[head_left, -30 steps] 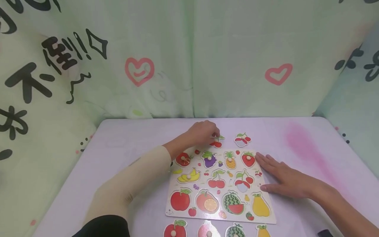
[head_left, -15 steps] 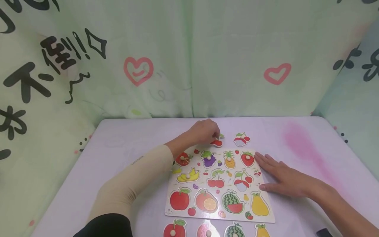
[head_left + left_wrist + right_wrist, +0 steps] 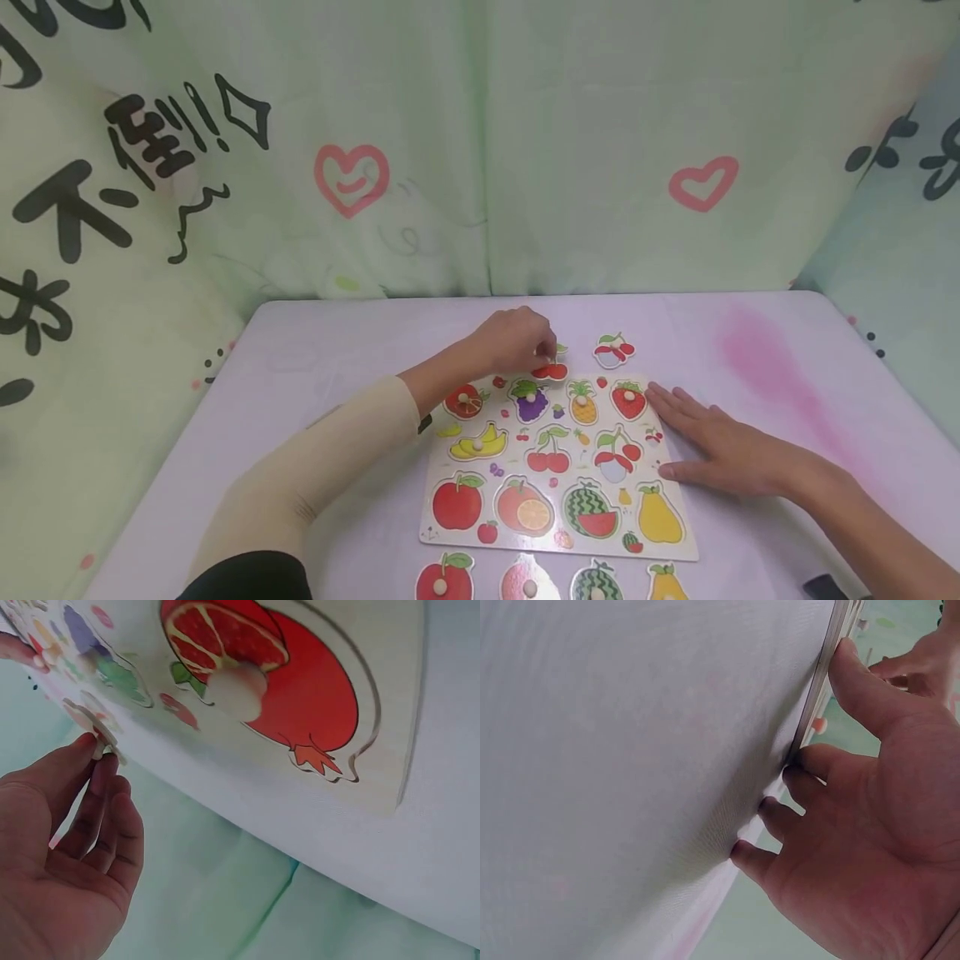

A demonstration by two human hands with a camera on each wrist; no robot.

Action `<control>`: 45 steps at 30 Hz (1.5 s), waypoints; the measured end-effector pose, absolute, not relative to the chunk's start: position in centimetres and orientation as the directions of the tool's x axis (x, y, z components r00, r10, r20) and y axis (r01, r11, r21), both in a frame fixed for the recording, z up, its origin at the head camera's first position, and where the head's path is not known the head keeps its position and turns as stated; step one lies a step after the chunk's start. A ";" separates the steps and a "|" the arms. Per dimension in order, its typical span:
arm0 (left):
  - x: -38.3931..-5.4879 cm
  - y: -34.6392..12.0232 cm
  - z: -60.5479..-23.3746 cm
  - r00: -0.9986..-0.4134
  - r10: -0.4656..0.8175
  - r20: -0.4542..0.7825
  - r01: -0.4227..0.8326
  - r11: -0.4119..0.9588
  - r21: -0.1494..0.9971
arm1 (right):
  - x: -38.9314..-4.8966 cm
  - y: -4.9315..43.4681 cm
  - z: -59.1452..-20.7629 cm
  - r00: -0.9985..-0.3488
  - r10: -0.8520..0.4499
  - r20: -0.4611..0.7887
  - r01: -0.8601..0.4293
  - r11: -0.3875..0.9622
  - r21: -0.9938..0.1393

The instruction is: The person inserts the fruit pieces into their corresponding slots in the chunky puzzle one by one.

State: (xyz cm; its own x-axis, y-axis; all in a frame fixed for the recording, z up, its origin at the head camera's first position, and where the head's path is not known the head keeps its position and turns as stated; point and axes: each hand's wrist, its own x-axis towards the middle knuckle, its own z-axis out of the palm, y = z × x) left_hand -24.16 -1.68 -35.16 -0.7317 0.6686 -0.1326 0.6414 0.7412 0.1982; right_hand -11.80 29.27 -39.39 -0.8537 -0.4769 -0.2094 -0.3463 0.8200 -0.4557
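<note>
Cherry piece [image 3: 552, 372] is pinched by the left hand [image 3: 516, 342]; the right hand [image 3: 723, 457], fingers outstretched, touches the board [image 3: 581, 462].

My left hand [image 3: 64, 896] pinches a puzzle piece [image 3: 96, 724] near the fruit board [image 3: 399, 690], its knobbed pomegranate piece [image 3: 319, 690] looming large.

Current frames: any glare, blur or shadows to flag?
Head: glare washes out part of the pink fruit piece below the board; left wrist: purple grape piece and pale knob on the red fruit piece look soft; right wrist: dark shadow on the table beside the right hand's fingertips.
</note>
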 end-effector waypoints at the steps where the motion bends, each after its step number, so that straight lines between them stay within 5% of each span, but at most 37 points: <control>1: -23.8 -1.8 -35.0 -0.727 0.673 -0.137 0.645 0.737 0.200 | -11.8 29.3 -39.4 -0.853 -0.478 -0.209 -0.347 0.819 -0.457; 25: -17.6 -2.5 -35.1 -0.631 0.747 -0.211 0.713 0.665 0.223 | -11.9 29.2 -39.4 -0.855 -0.474 -0.211 -0.340 0.818 -0.463; 45: -16.1 -2.2 -36.3 -0.586 0.776 -0.233 0.751 0.628 0.204 | -11.8 29.3 -39.4 -0.854 -0.477 -0.207 -0.341 0.815 -0.469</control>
State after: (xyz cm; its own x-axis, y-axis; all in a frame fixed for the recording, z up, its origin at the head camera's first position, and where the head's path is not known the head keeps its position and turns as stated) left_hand -16.09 -2.22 -36.28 -0.5862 0.7761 -0.2325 0.7509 0.6282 0.2038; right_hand -11.77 29.33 -39.36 -0.8543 -0.4768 -0.2069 -0.3411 0.8147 -0.4690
